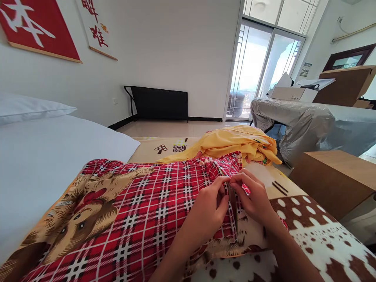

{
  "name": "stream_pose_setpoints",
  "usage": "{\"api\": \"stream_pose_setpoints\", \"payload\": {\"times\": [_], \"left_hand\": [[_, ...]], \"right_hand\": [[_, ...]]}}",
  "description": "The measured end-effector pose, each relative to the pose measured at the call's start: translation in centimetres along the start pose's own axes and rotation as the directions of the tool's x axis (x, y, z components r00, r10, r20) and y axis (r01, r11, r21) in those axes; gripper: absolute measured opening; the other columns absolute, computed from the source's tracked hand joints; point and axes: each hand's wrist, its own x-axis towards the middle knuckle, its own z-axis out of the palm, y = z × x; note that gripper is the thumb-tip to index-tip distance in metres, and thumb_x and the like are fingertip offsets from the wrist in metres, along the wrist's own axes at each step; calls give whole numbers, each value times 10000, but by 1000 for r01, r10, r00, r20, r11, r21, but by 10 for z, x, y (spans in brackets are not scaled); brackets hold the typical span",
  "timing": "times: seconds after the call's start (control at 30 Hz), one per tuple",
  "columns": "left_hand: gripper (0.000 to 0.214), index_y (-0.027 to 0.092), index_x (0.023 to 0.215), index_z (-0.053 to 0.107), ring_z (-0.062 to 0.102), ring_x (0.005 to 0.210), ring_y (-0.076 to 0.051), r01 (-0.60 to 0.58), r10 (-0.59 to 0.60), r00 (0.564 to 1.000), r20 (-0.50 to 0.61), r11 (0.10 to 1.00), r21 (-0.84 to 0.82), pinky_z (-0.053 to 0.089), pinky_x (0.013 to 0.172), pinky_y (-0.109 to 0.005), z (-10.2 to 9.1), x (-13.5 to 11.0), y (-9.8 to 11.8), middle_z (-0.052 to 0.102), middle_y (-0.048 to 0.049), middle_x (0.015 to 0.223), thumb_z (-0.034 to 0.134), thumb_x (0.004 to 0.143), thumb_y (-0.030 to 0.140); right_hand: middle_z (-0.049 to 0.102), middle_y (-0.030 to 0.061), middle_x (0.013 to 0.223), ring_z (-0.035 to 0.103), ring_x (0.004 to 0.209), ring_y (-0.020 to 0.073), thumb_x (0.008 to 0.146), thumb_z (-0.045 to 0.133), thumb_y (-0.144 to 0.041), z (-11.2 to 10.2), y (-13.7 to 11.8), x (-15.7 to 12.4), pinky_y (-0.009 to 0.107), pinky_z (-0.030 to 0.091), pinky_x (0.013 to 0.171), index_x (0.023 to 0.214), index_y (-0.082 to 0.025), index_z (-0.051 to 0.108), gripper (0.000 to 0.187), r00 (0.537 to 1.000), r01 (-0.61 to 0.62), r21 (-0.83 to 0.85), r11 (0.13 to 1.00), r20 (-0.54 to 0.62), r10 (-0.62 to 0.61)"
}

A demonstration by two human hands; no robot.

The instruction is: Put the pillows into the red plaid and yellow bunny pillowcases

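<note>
A red plaid pillowcase point(164, 196) with a printed cartoon dog lies spread over the bed. My left hand point(210, 203) pinches its right-hand edge between thumb and fingers. Close beside it, my right hand point(249, 194) pinches the same edge, and the fingertips of both hands nearly meet. Below the fingers the edge falls in a dark fold or slit. What exactly lies between the fingertips is too small to make out. Behind the pillowcase a crumpled yellow cloth point(235, 141) is heaped.
A white pillow point(32, 107) and white bedding point(73, 137) are on the left. Under everything is a beige and brown patterned blanket point(311, 223). To the right stand a brown box point(337, 176) and a plastic-covered table point(299, 113) with boxes. A black folded frame point(160, 103) leans at the wall.
</note>
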Motion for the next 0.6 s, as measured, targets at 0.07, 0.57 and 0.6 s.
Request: {"api": "stream_pose_setpoints", "payload": {"times": [0.07, 0.57, 0.6], "left_hand": [[311, 203, 1149, 499, 531, 651, -139, 28, -26, 999, -29, 997, 65, 393, 626, -258, 3, 1, -2, 552, 15, 728, 425, 849, 170], [373, 182, 1106, 457, 603, 906, -239, 111, -58, 991, -122, 868, 484, 441, 748, -348, 30, 4, -4, 629, -79, 983, 382, 749, 110], [376, 180, 1110, 462, 612, 878, -241, 108, -60, 992, -114, 866, 488, 440, 734, -350, 30, 4, -4, 639, -78, 960, 379, 750, 112]], "right_hand": [[534, 6, 747, 492, 692, 126, 896, 471, -146, 0, 0, 0, 240, 398, 625, 812, -194, 523, 110, 1000, -1, -4, 1000, -4, 1], [550, 21, 792, 507, 739, 143, 900, 445, -148, 7, 7, -1, 259, 417, 676, 852, -195, 536, 113, 1000, -11, -30, 1000, 21, 11], [551, 20, 792, 508, 738, 142, 900, 447, -149, 7, 7, -1, 259, 417, 676, 851, -196, 537, 113, 1000, -11, -30, 999, 16, 11]]}}
